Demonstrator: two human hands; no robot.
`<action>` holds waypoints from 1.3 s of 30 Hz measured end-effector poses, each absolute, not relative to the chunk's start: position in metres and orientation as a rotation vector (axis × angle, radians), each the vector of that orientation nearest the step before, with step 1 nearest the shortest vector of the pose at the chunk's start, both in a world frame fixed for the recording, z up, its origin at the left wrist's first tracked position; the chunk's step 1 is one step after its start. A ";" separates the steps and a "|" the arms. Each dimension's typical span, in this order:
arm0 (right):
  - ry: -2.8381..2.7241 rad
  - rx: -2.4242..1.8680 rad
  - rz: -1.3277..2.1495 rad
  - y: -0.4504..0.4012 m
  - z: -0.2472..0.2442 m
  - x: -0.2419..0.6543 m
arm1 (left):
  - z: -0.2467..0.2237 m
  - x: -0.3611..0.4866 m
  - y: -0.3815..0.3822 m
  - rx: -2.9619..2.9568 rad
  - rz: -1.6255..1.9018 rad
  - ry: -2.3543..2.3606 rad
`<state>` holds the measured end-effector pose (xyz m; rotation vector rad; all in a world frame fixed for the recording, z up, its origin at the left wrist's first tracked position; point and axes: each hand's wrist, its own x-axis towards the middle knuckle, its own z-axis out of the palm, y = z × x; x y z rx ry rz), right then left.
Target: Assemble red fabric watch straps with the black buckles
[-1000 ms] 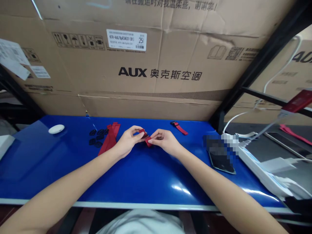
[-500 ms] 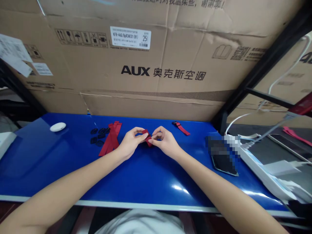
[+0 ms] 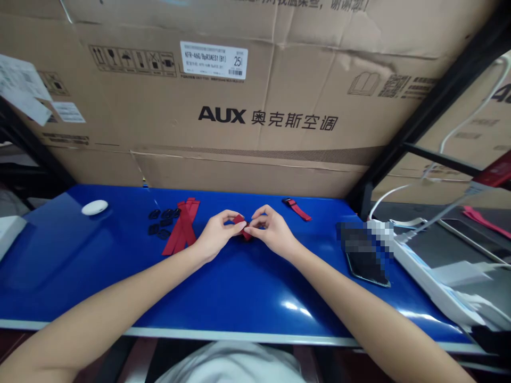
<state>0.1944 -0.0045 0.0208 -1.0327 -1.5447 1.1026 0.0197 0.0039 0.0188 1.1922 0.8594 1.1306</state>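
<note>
The left hand [image 3: 217,235] and the right hand [image 3: 273,231] are both pinching a small folded red fabric strap [image 3: 238,219] over the glossy blue tabletop [image 3: 239,298], beside the flat, crossed red fabric strips [image 3: 181,229]. The fingers are hiding much of it; a loosening pinch could be letting it twist or slip.

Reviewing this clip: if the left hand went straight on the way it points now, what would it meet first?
Beyond the red strap it pinches, the left hand would probably meet the fingers of the right hand, though the exact depth is unclear.
</note>
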 end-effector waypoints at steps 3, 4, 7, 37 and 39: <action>-1.500 -1.058 1.073 -0.003 0.022 0.196 | 0.021 0.020 0.003 1.160 1.085 0.821; -1.465 -1.062 1.078 -0.002 0.022 0.197 | 0.022 0.019 0.002 1.150 1.079 0.805; -1.356 -1.006 1.190 -0.002 0.023 0.198 | 0.024 0.016 0.003 1.160 1.052 0.748; -1.515 -0.878 1.213 -0.005 0.021 0.209 | 0.021 0.017 0.004 1.402 1.140 0.849; -1.613 -0.872 1.153 -0.008 0.024 0.209 | 0.022 0.015 0.005 1.427 1.128 0.864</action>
